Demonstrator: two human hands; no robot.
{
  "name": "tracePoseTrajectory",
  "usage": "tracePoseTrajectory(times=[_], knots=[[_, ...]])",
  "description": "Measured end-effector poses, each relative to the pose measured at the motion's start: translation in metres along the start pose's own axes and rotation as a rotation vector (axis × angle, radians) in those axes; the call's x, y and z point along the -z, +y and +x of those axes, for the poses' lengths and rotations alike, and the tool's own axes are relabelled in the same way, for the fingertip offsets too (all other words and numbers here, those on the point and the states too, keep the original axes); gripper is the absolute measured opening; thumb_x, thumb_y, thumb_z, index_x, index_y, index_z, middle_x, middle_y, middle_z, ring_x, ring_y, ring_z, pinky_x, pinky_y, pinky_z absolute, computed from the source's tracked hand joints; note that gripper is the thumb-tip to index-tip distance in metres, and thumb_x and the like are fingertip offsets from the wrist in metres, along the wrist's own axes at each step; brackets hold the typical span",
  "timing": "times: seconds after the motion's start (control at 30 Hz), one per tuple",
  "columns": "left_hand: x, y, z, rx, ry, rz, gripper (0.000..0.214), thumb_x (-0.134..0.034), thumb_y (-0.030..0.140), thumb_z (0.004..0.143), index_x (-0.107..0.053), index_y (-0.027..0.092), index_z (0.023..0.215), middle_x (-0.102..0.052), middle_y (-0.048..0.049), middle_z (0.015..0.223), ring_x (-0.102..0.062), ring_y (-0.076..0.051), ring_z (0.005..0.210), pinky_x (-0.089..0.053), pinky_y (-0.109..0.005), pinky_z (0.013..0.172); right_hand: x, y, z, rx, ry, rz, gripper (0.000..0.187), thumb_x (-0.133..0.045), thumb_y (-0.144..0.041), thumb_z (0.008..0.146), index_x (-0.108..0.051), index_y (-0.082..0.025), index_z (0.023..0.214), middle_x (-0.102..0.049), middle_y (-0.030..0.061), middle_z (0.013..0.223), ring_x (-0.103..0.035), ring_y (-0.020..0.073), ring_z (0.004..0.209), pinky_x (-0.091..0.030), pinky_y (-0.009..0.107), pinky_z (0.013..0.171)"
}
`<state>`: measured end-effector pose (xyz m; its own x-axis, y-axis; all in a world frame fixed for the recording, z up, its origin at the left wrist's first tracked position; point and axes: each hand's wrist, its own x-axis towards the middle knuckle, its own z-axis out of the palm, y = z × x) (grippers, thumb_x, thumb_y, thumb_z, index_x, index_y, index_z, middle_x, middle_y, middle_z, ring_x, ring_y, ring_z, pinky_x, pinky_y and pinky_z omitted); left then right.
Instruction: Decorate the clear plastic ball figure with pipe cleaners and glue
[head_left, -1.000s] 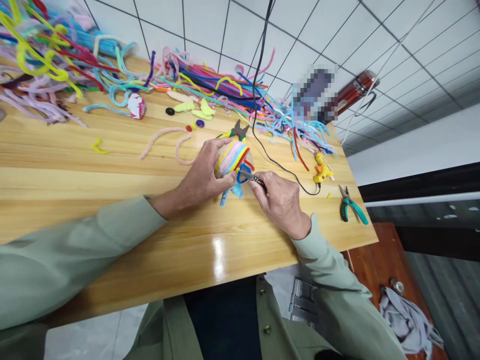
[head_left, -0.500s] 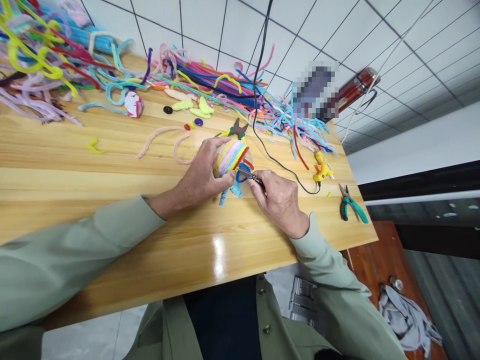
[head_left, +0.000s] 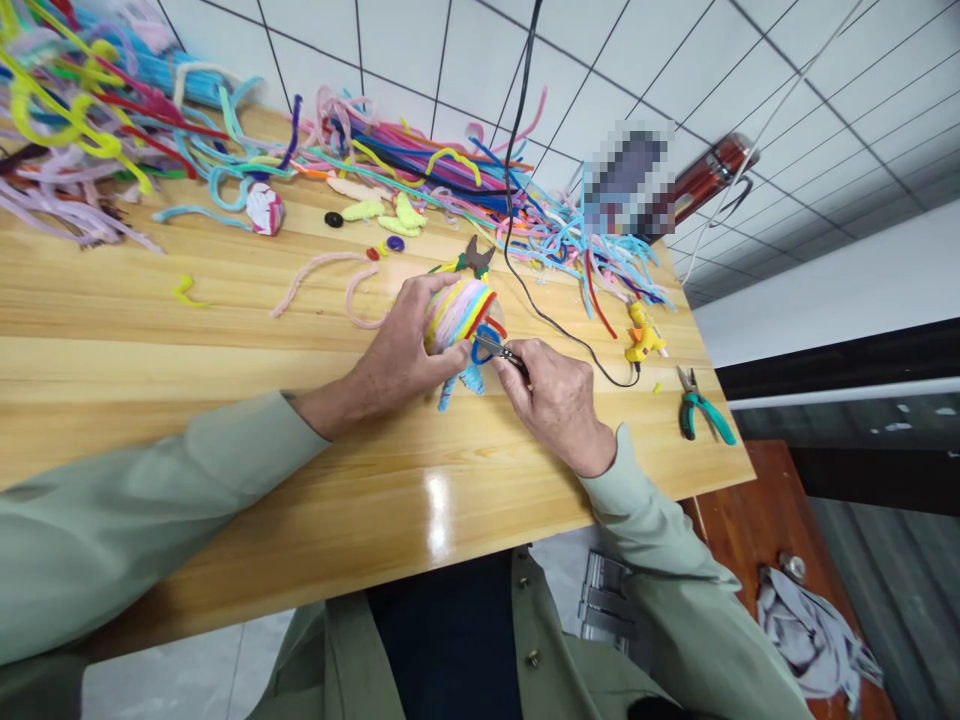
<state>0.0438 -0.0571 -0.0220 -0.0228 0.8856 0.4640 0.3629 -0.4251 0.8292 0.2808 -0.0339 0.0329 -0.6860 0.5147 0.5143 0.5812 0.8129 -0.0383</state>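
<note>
My left hand (head_left: 405, 345) is closed around a ball wrapped in striped pipe cleaners (head_left: 459, 312), pink, yellow, light blue and red. Its thumb presses the near side of the ball. In my right hand (head_left: 555, 400) is a slim pointed metal tool with a dark handle (head_left: 493, 346); whether it is a knife or tweezers I cannot tell. The tool's tip meets the ball's right side, beside a blue pipe-cleaner loop (head_left: 480, 352). Light blue pipe-cleaner pieces (head_left: 471, 380) stick out below the ball. Behind it lie cutters with yellow-green handles (head_left: 474, 258), partly hidden.
Heaps of coloured pipe cleaners (head_left: 420, 160) line the wall. A yellow glue gun (head_left: 643, 335) with a black cord (head_left: 551, 318) and teal-handled pliers (head_left: 703, 408) lie at the right. A red thermos (head_left: 705, 185) stands at the back. Loose pink pipe cleaners (head_left: 311, 270) lie left of the ball.
</note>
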Motion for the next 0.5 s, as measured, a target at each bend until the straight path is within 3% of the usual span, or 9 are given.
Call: tracePoseTrajectory(times=[0.5], knots=[[0.0038,0.0003,0.0013,-0.017,-0.049,0.040,0.073,-0.074,0.035,0.093,-0.045,0.019,0.158,-0.056,-0.0195,0.156,-0.054,-0.039,0.151,-0.045,-0.062,0.131,-0.0013,0.0004,0.0002,0.001,0.006,0.005,0.027,-0.052,-0.038,0.118,-0.070,-0.021,0.105,-0.078,0.0047,0.084,-0.071,0.0183,0.073,-0.042,0.033,0.065]])
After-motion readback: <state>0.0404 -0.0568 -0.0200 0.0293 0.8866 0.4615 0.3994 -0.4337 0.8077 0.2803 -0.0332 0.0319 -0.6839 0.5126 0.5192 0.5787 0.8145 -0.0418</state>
